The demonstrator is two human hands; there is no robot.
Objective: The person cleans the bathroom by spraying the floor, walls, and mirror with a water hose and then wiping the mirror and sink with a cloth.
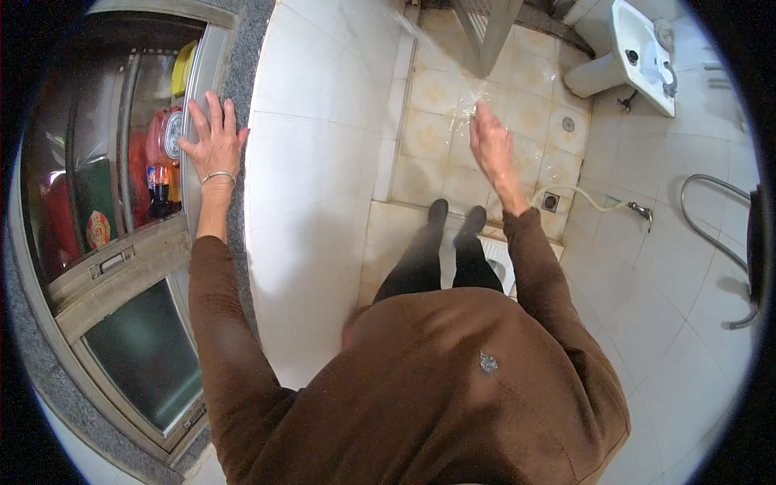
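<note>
Fingers of the left hand [213, 144] lay spread flat on the metal window frame [196, 97]; the right hand [491, 144] hung open and empty above the wet tiled floor [436, 121].

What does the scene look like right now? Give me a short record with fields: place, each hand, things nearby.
place: tiled bathroom, seen from above
left hand: flat, fingers spread, on the metal window frame
right hand: empty, held out over the wet floor, touching nothing
behind window: red bottles, yellow item
right side: white basin, hose on the floor, floor drain
feet: dark shoes at the step edge
</note>
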